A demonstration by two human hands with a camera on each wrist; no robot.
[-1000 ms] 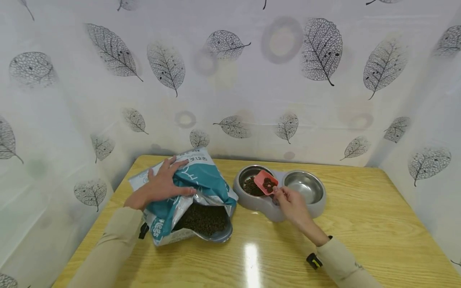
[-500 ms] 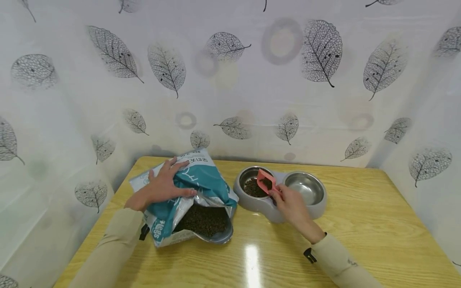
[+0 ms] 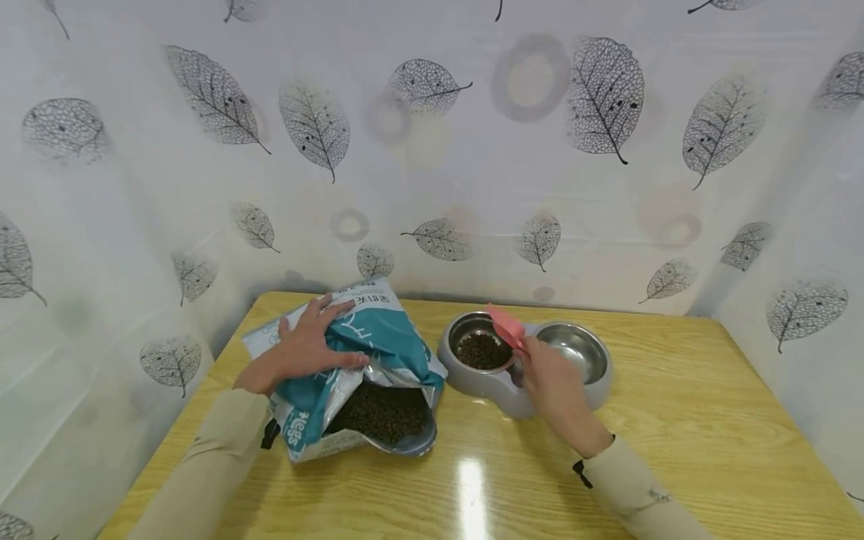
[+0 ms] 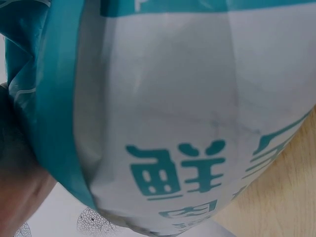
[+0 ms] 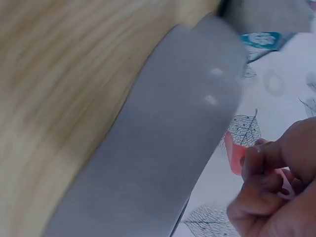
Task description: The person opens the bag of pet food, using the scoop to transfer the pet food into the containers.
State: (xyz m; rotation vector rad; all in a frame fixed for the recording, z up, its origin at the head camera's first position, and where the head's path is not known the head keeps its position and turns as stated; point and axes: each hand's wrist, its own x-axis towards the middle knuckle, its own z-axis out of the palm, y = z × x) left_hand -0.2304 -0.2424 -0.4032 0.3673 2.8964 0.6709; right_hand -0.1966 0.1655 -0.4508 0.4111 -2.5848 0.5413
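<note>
My right hand grips the handle of a pink scoop above the left dish of a grey double pet bowl. The scoop is tipped on its side, so its inside is hidden. Brown kibble covers much of that dish's bottom. Curled fingers hold the handle in the right wrist view. With its fingers spread, my left hand rests on a teal and white pet food bag. The bag lies with its mouth gaping toward me, kibble showing inside.
The bowl's right steel dish shows a bare, shiny bottom. Everything stands on a wooden table. Behind it and at both sides hangs a white curtain with a leaf print.
My right hand has turned the scoop over, from facing up with kibble in it to tipped on its side. More kibble lies in the left dish. My left hand and the bag stay put.
</note>
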